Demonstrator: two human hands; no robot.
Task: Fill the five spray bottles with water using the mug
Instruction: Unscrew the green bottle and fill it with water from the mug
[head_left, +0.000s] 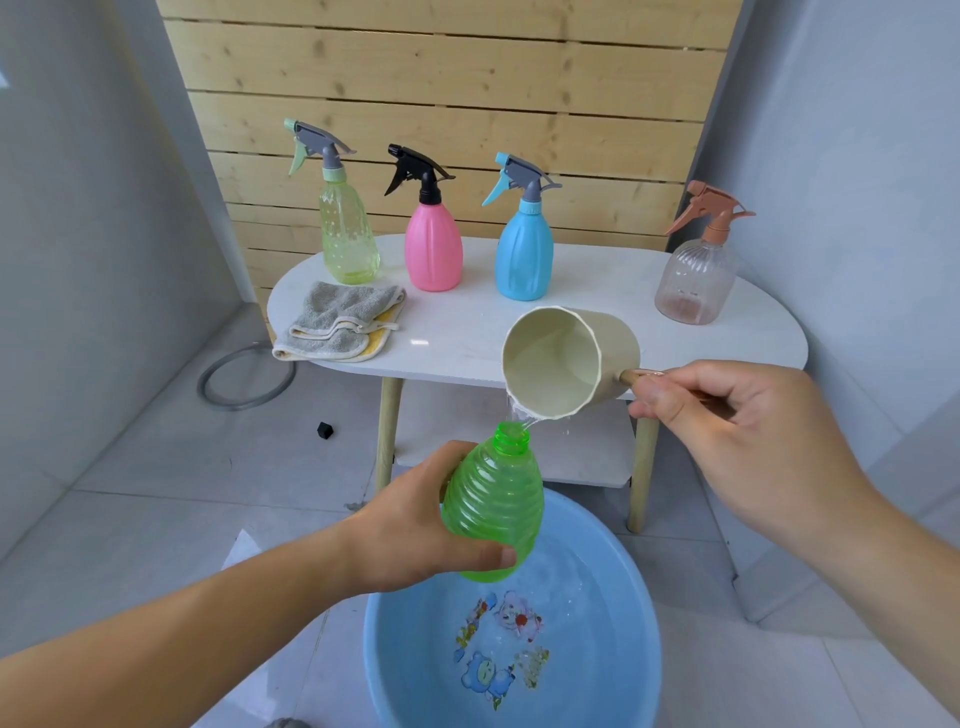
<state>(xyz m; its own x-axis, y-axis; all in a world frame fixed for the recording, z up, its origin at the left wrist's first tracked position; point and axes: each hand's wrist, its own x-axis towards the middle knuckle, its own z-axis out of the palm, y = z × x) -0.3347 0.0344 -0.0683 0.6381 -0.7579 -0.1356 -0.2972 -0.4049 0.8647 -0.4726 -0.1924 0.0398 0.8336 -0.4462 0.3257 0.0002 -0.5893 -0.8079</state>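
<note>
left grip (415, 525) curled round the green bottle (493, 504), lower centre | right grip (727, 415) pinching the mug (566, 358) by its handle | mug tipped, water (519, 415) entering my bottle's neck | basin (639, 597) below

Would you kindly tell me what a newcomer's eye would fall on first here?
First, the cream mug, tipped by the right hand, pouring water into the open green bottle that the left hand holds over the blue basin. Behind, on the white table, stand a yellow bottle, a pink bottle, a blue bottle and a clear bottle, all with sprayers on.
</note>
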